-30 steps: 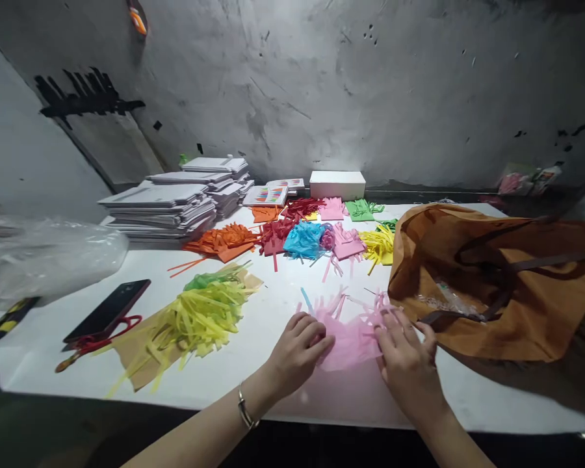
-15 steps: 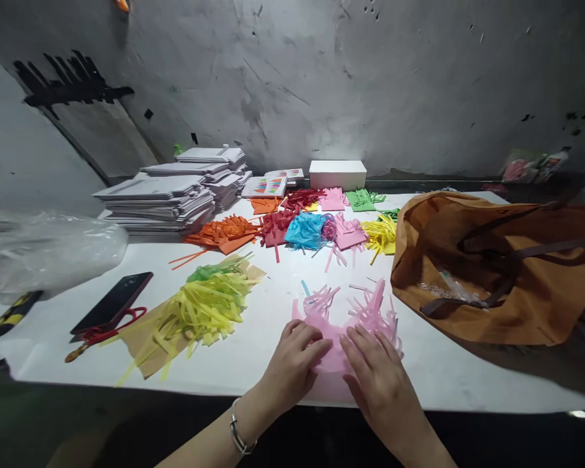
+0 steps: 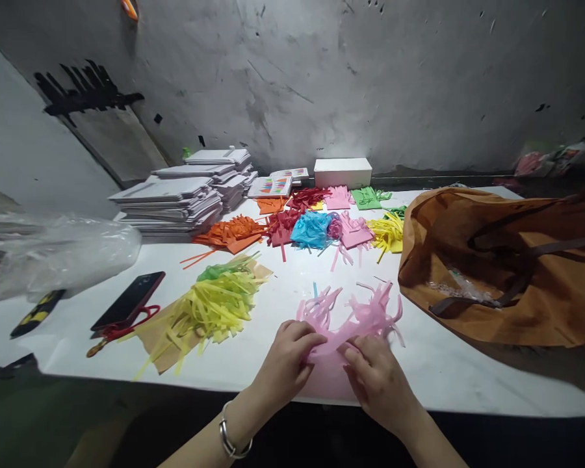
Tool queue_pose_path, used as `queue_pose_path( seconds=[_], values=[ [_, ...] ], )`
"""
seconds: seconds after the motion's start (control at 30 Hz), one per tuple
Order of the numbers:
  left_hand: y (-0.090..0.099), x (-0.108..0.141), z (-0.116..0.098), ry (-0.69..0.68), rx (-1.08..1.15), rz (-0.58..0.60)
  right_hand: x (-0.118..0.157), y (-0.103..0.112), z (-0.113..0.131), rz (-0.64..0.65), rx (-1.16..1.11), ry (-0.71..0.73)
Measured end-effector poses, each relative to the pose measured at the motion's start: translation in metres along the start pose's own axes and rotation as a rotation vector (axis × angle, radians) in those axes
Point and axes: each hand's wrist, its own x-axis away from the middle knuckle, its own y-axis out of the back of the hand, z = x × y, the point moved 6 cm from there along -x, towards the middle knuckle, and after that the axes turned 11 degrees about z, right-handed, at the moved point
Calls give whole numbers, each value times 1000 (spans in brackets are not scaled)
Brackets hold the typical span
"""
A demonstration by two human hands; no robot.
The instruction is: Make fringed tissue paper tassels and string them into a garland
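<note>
Pink fringed tissue paper (image 3: 329, 350) lies at the table's front edge, its cut strips pointing away from me. My left hand (image 3: 292, 351) pinches its left side between thumb and fingers. On the right side, my right hand (image 3: 375, 374) grips the paper with curled fingers. A band of the tissue between the hands is raised and partly rolled. Left of my hands, yellow fringed tissue paper (image 3: 217, 302) rests on a brown paper sheet (image 3: 163, 341), with green tissue strips (image 3: 224, 268) at its far end.
Fringed tissue bundles, among them orange (image 3: 236, 231), blue (image 3: 311, 229) and yellow (image 3: 387, 234), line the back. Stacked white packs (image 3: 163, 195) stand behind left. A brown cloth bag (image 3: 507, 273) occupies the right. A phone (image 3: 129, 299), box cutter (image 3: 38, 314) and clear plastic (image 3: 88, 250) lie left.
My right fingers have curled from lying flat to gripping the pink tissue. Its middle has lifted and gathered between my hands. The whole view has shifted slightly.
</note>
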Motion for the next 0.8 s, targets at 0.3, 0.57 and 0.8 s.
queue_pose_path(
  seconds=[0.3,0.57,0.8],
  values=[
    [4,3,-12,-172,-337,-2,3,-1,-19,407,65,-56],
    [3,10,-10,-159,-332,47,53,16,-54,233,253,-362],
    [-1,14,-16,-129,-144,77,32,35,0,126,200,-61]
  ],
)
